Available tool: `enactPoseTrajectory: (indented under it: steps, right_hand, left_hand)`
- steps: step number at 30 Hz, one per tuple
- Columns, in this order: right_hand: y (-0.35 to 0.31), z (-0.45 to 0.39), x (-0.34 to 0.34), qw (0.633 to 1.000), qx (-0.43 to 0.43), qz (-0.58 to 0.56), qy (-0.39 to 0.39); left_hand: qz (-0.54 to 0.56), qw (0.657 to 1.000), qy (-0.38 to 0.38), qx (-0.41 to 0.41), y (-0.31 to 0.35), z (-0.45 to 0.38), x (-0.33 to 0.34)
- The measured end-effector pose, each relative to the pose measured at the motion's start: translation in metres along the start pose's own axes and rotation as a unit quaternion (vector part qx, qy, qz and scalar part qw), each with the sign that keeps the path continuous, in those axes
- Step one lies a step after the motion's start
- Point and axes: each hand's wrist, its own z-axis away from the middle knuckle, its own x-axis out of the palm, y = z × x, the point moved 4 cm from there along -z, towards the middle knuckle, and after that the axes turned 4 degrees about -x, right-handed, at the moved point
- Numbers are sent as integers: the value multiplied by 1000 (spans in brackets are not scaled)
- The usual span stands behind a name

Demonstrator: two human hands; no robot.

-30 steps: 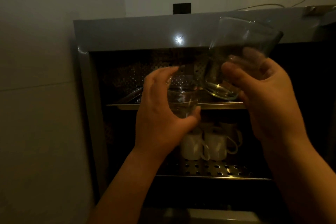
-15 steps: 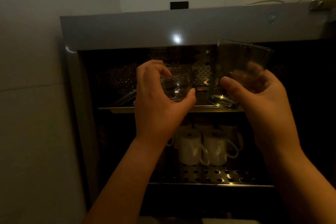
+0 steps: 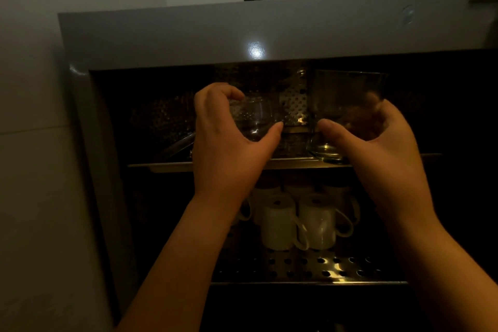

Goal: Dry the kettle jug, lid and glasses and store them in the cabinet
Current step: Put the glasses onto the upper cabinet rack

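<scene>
White mugs (image 3: 296, 221) crowd the lower rack (image 3: 310, 267); the upper shelf (image 3: 167, 166) lies open between both held glasses.

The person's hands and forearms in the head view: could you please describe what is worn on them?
Nothing is worn that shows. Both forearms are bare up to the bottom frame edge, with no sleeves in view. The left hand and right hand carry no gloves, and no watch, bracelet or ring is visible, though the dim light could hide small items.

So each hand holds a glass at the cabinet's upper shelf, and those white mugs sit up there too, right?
Not quite. The head view shows the white mugs on the lower shelf, below the glasses the left hand and right hand hold.
</scene>
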Motion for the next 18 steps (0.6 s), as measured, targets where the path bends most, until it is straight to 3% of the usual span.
enactPoseTrajectory:
  steps: [9, 18]
  right_hand:
    - [15, -14, 4, 999, 0, 49, -10]
    - [13, -7, 12, 994, -56, 90, 15]
  left_hand:
    - [-69, 996, -50, -27, -6, -11, 10]
    - [-36, 999, -7, -33, -7, -4, 14]
